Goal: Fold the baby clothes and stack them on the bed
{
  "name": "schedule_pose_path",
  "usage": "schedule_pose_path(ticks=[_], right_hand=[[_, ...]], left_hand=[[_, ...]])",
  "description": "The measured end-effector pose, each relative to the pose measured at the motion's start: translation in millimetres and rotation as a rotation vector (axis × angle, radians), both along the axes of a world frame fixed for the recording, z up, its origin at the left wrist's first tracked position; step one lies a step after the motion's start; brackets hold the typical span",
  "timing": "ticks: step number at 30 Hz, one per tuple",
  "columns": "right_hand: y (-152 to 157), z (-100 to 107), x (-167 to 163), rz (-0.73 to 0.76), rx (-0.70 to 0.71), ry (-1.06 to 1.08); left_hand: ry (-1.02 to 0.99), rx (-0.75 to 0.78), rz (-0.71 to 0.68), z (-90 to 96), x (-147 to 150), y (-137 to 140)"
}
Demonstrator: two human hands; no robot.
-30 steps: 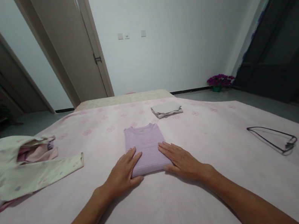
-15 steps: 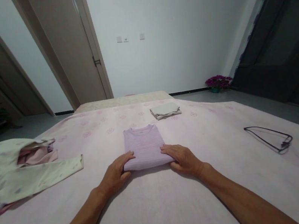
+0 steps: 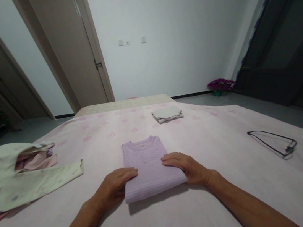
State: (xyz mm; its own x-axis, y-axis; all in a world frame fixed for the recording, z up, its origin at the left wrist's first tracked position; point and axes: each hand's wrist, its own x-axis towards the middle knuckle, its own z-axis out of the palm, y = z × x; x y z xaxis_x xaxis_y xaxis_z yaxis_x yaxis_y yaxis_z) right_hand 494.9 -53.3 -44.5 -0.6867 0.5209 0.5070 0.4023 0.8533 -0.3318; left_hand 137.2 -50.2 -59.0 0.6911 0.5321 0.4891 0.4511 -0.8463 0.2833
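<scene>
A folded lilac sweater [image 3: 147, 164] is raised a little off the pink bedspread [image 3: 163, 220], its shadow showing under the near edge. My left hand [image 3: 114, 185] grips its left side with the thumb on top and the fingers underneath. My right hand [image 3: 188, 167] grips its right side the same way. The neckline of the sweater points away from me.
A pale yellow-green garment [image 3: 14, 179] lies over pink clothes [image 3: 35, 160] at the left. A folded cream garment [image 3: 167, 113] sits at the far side of the bed. A black wire hanger [image 3: 274, 141] lies at the right. A door and potted flowers [image 3: 220, 85] stand beyond.
My hands went from lying flat beside the folded sweater to sliding under its sides, and they have lifted it and drawn it toward me.
</scene>
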Motion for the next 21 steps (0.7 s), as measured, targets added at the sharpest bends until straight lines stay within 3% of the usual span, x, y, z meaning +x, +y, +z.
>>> schedule_pose_path(ticks=[5, 7, 10, 12, 15, 21], right_hand=[[3.1, -6.8, 1.0, 0.024, -0.053, 0.084], [0.9, -8.1, 0.3, -0.017, -0.134, 0.16], [-3.1, -8.1, -6.5, -0.162, -0.335, 0.302], [-3.4, -8.0, -15.0, -0.299, -0.425, 0.401], [3.2, -8.6, -29.5, -0.473, -0.448, 0.494], [37.0, -9.8, -47.6, -0.59, -0.513, 0.539]], left_hand=[[-0.09, -0.177, 0.097, -1.7, -0.6, 2.2], [-0.136, -0.28, 0.121, -1.0, 0.4, -1.5], [-0.256, -0.397, 0.197, -1.6, 6.3, -8.7], [-0.354, -0.444, 0.318, -2.7, 13.6, -11.4], [-0.45, -0.519, 0.482, -1.0, 27.3, -9.1], [-0.527, -0.542, 0.655, 9.9, 44.5, 5.9]])
